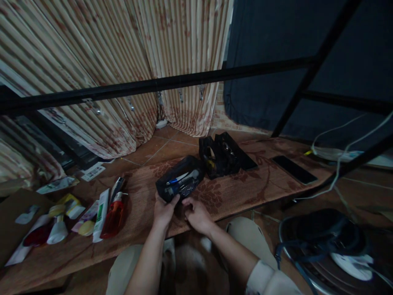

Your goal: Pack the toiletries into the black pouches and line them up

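An open black pouch (162, 184) lies on the patterned cloth before me, with a pen (176, 179) and clear plastic items inside it. My left hand (164, 211) grips the pouch's near edge, thumb on top. Close by its near right corner, my right hand (198, 215) has its fingers curled in a pinch; what they hold, if anything, is too small to tell. Just beyond stands a second open black bag (221, 157) in two sections, with small dark and yellow items in it.
Left on the cloth (144, 221) are a red pump bottle (113, 219), a white-green tube (101, 215), and several small packages beside a cardboard box (14, 229). A phone (294, 169) lies right. Black metal bars (184, 82) cross ahead; a white cable (337, 164) hangs right.
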### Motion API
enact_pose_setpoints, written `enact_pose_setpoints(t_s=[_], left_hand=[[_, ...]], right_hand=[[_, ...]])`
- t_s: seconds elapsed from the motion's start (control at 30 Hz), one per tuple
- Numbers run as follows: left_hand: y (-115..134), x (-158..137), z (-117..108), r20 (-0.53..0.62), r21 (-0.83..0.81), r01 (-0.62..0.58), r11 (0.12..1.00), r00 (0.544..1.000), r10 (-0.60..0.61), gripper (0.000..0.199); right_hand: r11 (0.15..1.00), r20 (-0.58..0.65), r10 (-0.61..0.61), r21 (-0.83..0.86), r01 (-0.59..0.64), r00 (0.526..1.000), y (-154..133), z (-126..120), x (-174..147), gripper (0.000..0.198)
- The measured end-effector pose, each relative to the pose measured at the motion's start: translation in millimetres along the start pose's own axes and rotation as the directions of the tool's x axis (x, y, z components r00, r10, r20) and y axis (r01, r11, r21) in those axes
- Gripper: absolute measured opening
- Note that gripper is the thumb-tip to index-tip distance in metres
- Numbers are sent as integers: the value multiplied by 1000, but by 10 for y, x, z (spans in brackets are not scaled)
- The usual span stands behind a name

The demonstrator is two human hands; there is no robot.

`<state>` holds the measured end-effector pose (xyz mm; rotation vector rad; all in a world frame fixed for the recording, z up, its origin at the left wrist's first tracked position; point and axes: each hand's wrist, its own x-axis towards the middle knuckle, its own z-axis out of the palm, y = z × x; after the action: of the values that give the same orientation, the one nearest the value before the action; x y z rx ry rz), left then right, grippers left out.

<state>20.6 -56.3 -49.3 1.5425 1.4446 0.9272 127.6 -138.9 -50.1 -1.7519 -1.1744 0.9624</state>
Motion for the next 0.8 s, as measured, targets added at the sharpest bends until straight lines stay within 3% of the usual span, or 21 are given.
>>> enact_pose_setpoints(t_s=[0.1,0.27,0.43,0.57,0.67,0.8], left_hand=[[-61,111,-13,-8,-7,-18,1000,1000,18,53],[-90,215,-123,31,64,104,992,994,-107,40],[5,287,-421,276,-176,237,955,943,-183,32],[47,457,-693,448,-208,306,929,874,-187,40],[21,571,-787,509,-146,350,925,829,-233,47],[21,583,-784,573,-204,328,922,804,-159,58]], right_hand=[[999,-47,33,-12,-34,998,11,-44,6,39],[998,-134,51,-22,-54,990,-43,-133,9,40],[996,-262,82,-25,-91,962,-82,-253,38,40],[989,-337,123,-34,-143,934,-44,-341,53,43],[991,-403,118,-9,-133,907,31,-381,78,50],[994,-345,54,108,-18,937,128,-391,126,60]])
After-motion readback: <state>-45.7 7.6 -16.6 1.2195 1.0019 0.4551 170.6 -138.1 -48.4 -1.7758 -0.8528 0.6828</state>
